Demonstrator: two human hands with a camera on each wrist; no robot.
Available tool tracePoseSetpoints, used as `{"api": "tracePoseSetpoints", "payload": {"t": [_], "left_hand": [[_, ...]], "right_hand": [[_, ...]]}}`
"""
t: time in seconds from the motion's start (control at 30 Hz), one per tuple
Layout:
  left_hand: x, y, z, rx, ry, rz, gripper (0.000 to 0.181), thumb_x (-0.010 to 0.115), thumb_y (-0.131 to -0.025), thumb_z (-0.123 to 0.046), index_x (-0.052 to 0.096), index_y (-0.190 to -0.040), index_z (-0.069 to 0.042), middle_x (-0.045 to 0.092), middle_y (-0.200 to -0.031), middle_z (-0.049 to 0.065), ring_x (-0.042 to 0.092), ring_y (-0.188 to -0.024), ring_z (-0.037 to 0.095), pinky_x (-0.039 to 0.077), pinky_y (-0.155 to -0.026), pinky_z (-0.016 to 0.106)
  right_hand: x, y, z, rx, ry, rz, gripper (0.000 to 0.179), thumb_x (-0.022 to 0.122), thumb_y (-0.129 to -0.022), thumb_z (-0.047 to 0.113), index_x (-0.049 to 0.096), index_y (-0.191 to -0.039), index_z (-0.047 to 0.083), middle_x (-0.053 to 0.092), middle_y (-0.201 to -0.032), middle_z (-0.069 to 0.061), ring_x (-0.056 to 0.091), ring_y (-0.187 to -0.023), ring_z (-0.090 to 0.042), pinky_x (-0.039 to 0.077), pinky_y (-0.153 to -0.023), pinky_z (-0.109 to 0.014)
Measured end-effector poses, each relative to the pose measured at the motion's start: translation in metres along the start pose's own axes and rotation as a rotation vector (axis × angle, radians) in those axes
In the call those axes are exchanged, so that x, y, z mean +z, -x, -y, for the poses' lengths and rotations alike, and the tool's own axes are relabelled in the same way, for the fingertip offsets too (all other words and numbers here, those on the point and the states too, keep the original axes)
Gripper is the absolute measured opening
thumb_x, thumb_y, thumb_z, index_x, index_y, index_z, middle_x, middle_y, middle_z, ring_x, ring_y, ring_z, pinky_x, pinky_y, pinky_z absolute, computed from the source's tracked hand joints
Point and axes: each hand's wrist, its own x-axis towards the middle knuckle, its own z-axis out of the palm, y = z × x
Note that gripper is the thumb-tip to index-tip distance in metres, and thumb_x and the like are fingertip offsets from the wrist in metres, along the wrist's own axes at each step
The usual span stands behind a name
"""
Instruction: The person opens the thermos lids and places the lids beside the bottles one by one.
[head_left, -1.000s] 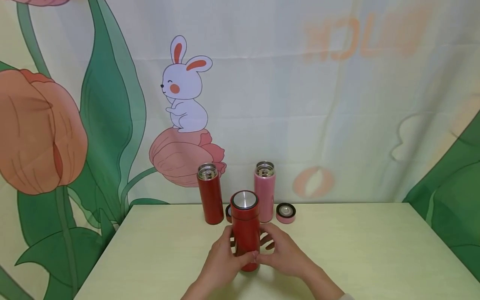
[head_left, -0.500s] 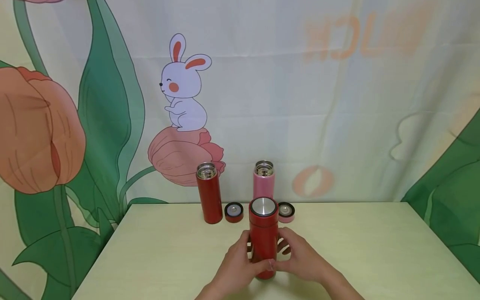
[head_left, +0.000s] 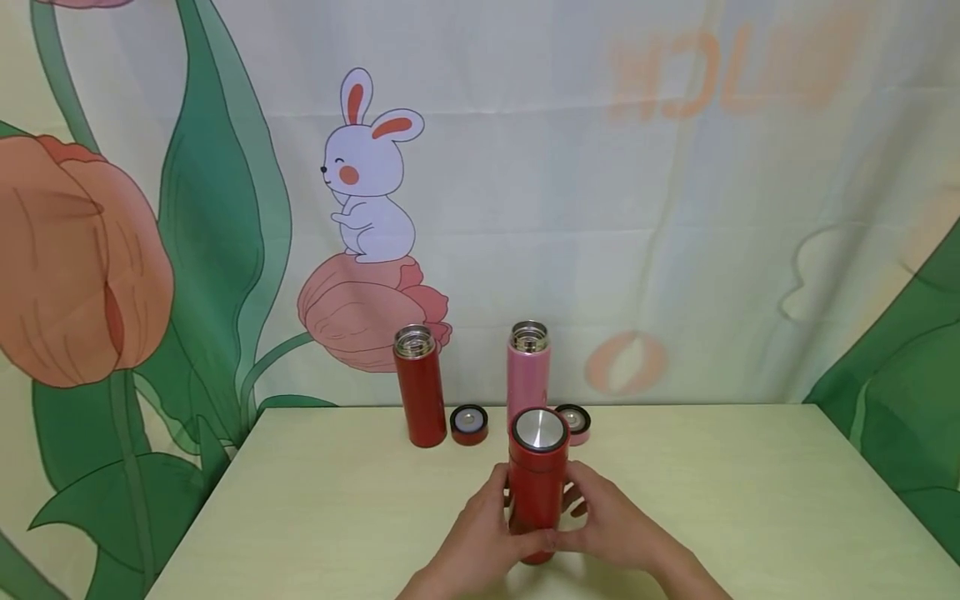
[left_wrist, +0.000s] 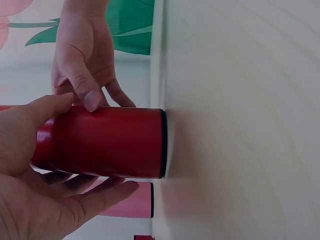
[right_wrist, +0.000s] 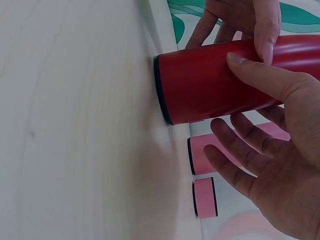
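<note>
A red thermos flask (head_left: 536, 500), its silver-topped lid on, stands upright between both hands near the front of the table. My left hand (head_left: 483, 529) grips it from the left, thumb across the front and fingers behind. From the right, my right hand (head_left: 618, 525) holds it with the thumb in front, its tip beside the other thumb. In the right wrist view the flask (right_wrist: 210, 85) has the right thumb on its side and several right fingers spread loosely behind. The left wrist view shows the black-rimmed base of the flask (left_wrist: 120, 145) close over the tabletop.
Behind stand an uncapped red thermos (head_left: 422, 400) and an uncapped pink thermos (head_left: 528, 375). A red lid (head_left: 469, 427) lies between them, upturned; a pink lid (head_left: 577, 429) is partly hidden by the held flask. A printed curtain (head_left: 712, 250) hangs along the table's back edge.
Both hands have brought the capped red thermos to the right and nearer to me. The red lid behind it has come into full view, and the pink lid is now partly covered.
</note>
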Motion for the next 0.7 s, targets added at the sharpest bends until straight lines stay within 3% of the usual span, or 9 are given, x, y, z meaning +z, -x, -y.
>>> {"api": "tracePoseSetpoints", "payload": {"t": [0.3,0.53,0.7], "left_hand": [[0.004,-0.005,-0.008,0.075,0.003,-0.083,0.077,0.089,-0.080,-0.046,0.046,-0.139,-0.022,0.065,-0.131,-0.002,0.061,-0.123,0.021,0.053,-0.104,0.052],[0.011,-0.007,-0.008,0.057,0.050,-0.100,0.078,0.091,-0.078,-0.043,0.046,-0.138,-0.022,0.067,-0.130,-0.001,0.064,-0.120,0.021,0.053,-0.104,0.054],[0.015,-0.008,-0.006,0.025,0.014,-0.149,0.076,0.091,-0.076,-0.047,0.051,-0.135,-0.022,0.069,-0.125,-0.003,0.065,-0.114,0.019,0.056,-0.098,0.053]], "right_hand": [[-0.017,0.005,0.008,-0.024,-0.002,0.061,0.061,0.090,-0.080,0.030,0.057,-0.131,0.024,0.065,-0.115,0.003,0.068,-0.101,-0.023,0.058,-0.088,-0.038],[-0.035,0.009,0.013,-0.025,0.028,0.057,0.057,0.085,-0.086,0.025,0.058,-0.135,0.016,0.064,-0.116,-0.008,0.069,-0.099,-0.024,0.059,-0.088,-0.036],[-0.049,0.009,0.022,-0.044,0.044,0.028,0.059,0.081,-0.090,0.025,0.055,-0.142,0.017,0.064,-0.116,-0.003,0.069,-0.098,-0.020,0.059,-0.089,-0.033]]}}
